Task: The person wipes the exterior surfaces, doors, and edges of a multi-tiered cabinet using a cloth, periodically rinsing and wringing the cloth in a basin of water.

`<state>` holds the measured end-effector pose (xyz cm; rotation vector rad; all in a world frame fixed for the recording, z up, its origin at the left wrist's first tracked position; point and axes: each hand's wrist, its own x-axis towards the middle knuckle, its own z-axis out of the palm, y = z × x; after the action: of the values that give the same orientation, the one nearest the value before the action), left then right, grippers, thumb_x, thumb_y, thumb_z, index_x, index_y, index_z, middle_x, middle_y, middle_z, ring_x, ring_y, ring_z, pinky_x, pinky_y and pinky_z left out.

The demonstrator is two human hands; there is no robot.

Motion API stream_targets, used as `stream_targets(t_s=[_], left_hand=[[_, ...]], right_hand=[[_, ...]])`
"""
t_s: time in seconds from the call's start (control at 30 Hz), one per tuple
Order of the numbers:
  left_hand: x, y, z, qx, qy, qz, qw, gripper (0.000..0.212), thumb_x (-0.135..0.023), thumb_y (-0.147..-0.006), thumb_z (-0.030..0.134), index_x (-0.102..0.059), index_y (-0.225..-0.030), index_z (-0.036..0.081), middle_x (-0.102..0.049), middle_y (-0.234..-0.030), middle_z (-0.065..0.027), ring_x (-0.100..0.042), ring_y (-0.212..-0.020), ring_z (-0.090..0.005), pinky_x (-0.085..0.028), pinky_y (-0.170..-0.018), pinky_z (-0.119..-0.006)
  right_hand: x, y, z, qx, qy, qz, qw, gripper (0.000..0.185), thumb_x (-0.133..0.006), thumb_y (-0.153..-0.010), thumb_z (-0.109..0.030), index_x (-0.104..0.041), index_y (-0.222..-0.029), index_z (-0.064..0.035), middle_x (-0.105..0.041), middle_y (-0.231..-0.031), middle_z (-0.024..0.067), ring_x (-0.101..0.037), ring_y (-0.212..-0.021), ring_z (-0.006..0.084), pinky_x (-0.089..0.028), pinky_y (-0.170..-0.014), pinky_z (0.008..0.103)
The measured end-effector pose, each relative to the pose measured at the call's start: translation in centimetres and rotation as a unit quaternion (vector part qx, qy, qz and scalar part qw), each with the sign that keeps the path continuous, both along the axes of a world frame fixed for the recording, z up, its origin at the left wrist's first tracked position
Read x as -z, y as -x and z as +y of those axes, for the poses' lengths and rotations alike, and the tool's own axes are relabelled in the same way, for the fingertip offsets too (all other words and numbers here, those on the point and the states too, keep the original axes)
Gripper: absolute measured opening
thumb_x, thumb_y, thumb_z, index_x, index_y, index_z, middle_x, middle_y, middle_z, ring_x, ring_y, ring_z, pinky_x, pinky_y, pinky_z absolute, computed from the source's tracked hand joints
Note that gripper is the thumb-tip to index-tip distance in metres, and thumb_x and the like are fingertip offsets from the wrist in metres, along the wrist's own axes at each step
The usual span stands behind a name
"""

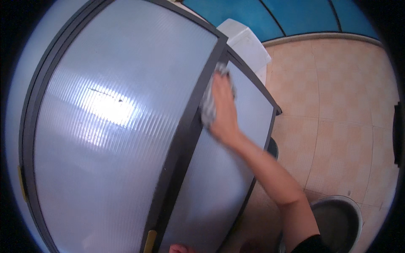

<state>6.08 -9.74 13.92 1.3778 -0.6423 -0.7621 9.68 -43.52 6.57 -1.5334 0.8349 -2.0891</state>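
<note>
My right hand (223, 109) presses a crumpled grey cloth (208, 109) against the dark frame stile (186, 126) between two ribbed, translucent panels. The larger left panel (126, 63) reflects a bright patch of light. Part of the narrower right panel (250, 98) is covered by my hand and forearm. A gold-coloured handle (150, 241) is fixed low on the stile. At the bottom edge shows a small bit of skin, apparently my left hand (180, 249); the rest is cut off, so its grip is hidden.
A round metal basin (357, 218) stands on beige floor tiles (341, 151), partly behind my arm. Beyond the frame's far corner is a white box-like object (248, 44). Blue panels (303, 15) line the far side. A dark object (397, 136) sits at the right rim.
</note>
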Motion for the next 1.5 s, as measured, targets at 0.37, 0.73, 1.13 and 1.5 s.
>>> stream_targets(t_s=[0.37, 0.73, 1.13, 1.5], left_hand=[[0.3, 1.6, -0.3, 0.001, 0.018, 0.043, 0.999, 0.015, -0.053, -0.085, 0.013, -0.044, -0.095, 0.006, -0.039, -0.073, -0.0029, -0.035, -0.060, -0.0120, -0.030, -0.054, -0.023], [-0.4, 2.7, 0.6, 0.055, 0.034, 0.125, 0.990, 0.014, -0.053, -0.084, 0.014, -0.045, -0.094, 0.007, -0.039, -0.073, -0.0027, -0.035, -0.059, -0.0123, -0.032, -0.053, -0.024], [-1.3, 0.0, 1.4, 0.058, 0.044, 0.134, 0.988, 0.016, -0.053, -0.085, 0.014, -0.043, -0.094, 0.007, -0.039, -0.074, -0.0029, -0.035, -0.063, -0.0123, -0.031, -0.056, -0.023], [-0.8, -1.8, 1.3, 0.040, 0.013, 0.137, 0.990, 0.016, -0.054, -0.084, 0.015, -0.044, -0.094, 0.007, -0.040, -0.072, -0.0020, -0.038, -0.062, -0.0121, -0.033, -0.052, -0.022]], right_hand=[[0.2, -3.0, 10.2, -0.057, 0.007, 0.029, 0.998, 0.046, -0.053, -0.073, -0.004, -0.042, -0.117, 0.0050, -0.030, -0.131, 0.0237, -0.024, -0.125, 0.0398, -0.019, -0.104, 0.0470], [1.7, -3.6, 23.0, -0.275, 0.326, 0.169, 0.889, 0.026, -0.051, -0.072, -0.022, -0.060, -0.098, -0.0218, -0.054, -0.100, 0.0023, -0.049, -0.102, 0.0215, -0.049, -0.053, 0.0357], [3.3, -3.9, 16.6, -0.098, -0.021, -0.070, 0.992, 0.055, -0.053, -0.073, -0.008, -0.037, -0.125, -0.0010, -0.035, -0.126, 0.0258, -0.032, -0.119, 0.0414, -0.023, -0.101, 0.0452], [9.2, -0.5, 7.4, 0.020, -0.184, 0.022, 0.982, 0.060, -0.062, -0.063, -0.012, -0.043, -0.119, -0.0010, -0.037, -0.125, 0.0241, -0.032, -0.117, 0.0429, -0.019, -0.102, 0.0480]])
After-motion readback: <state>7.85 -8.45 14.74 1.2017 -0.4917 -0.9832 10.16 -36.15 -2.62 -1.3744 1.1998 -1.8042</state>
